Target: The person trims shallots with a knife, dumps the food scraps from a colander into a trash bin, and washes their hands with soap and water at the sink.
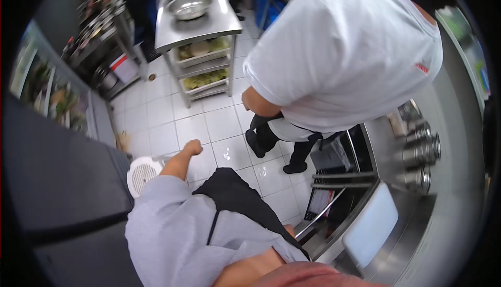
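Observation:
My left hand (193,147) is held out over the white tiled floor, its fingers curled in. Nothing shows in it. Beneath that forearm, at the left, is a white round perforated seat or lid (142,176). Of my right hand (289,229), only a small patch of skin appears past the edge of my black apron (229,188), close to a metal bar (319,213) on the right-hand counter unit. Its fingers are hidden, so I cannot make out any grip.
A co-worker in a white shirt (344,52) stands close ahead on the right. Beyond is a steel trolley (229,18) carrying a metal bowl (190,6) and trays of greens (206,79). Grey cabinets (68,167) line my left; a white board (371,224) and metal canisters (421,154) occupy the right counter.

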Motion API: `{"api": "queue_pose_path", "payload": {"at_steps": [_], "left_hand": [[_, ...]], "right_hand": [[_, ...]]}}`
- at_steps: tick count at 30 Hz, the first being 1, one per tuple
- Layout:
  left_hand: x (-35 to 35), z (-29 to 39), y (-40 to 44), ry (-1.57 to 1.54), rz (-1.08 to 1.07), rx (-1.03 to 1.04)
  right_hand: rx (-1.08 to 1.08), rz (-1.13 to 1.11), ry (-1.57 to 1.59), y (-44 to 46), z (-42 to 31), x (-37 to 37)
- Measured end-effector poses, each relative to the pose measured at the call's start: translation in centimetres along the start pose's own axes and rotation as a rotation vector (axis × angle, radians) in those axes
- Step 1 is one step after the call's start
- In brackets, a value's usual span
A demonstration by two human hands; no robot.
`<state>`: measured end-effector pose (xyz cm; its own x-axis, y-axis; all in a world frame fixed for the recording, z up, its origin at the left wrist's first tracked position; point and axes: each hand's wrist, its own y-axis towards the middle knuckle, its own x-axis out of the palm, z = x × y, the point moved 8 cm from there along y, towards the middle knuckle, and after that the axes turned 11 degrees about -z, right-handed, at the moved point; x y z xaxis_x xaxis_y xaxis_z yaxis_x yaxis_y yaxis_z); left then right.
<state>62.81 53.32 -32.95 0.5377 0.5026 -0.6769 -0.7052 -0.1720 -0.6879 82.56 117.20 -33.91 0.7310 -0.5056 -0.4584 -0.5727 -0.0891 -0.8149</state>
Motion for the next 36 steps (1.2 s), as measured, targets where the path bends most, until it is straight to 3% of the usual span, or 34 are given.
{"api": "queue_pose_path", "payload": {"at_steps": [3,5,7,8,10,12,14,16,18,21,26,36], "left_hand": [[0.1,-7.1,-5.2,-0.212,0.123,-0.074],[1.7,-10.5,-8.8,-0.282,0.108,-0.16],[3.9,-12.9,-11.7,-0.31,0.075,-0.221],[4.7,-14.0,-12.8,-0.303,0.054,-0.238],[6.2,-15.9,-14.5,-0.35,0.047,-0.276],[8.1,-18.3,-15.5,-0.467,0.072,-0.322],[9.6,-20.2,-15.7,-0.54,0.094,-0.352],[9.5,-21.6,-17.2,-0.636,0.13,-0.39],[11.2,-24.3,-16.6,-0.722,0.145,-0.387],[12.8,-28.6,-15.0,-0.805,0.175,-0.395],[15.2,-33.1,-14.2,-1.099,0.235,-0.424],[14.8,-34.8,-16.7,-1.55,0.408,-0.552]], "right_hand": [[0.432,-0.093,0.125,7.5,6.4,1.5],[-0.009,-0.042,-0.09,9.2,1.1,-3.1],[-0.074,-0.088,-0.187,10.4,-3.8,-5.8],[0.08,-0.147,-0.185,11.4,-5.4,-6.5],[-0.106,-0.38,-0.55,16.4,-8.8,-4.7],[0.055,-0.351,-0.035,14.1,-14.7,-5.4],[-0.2,-0.343,-0.268,14.3,-23.3,-4.4],[-0.222,-0.435,-0.349,16.0,-30.4,-2.0],[-0.413,-0.421,-0.458,18.0,-37.5,1.0],[-0.533,-0.432,-0.486,18.3,-47.3,4.1],[-0.711,-0.409,-0.82,18.4,-59.5,6.8],[-0.537,-0.236,-0.991,26.2,-77.3,8.5]]}}
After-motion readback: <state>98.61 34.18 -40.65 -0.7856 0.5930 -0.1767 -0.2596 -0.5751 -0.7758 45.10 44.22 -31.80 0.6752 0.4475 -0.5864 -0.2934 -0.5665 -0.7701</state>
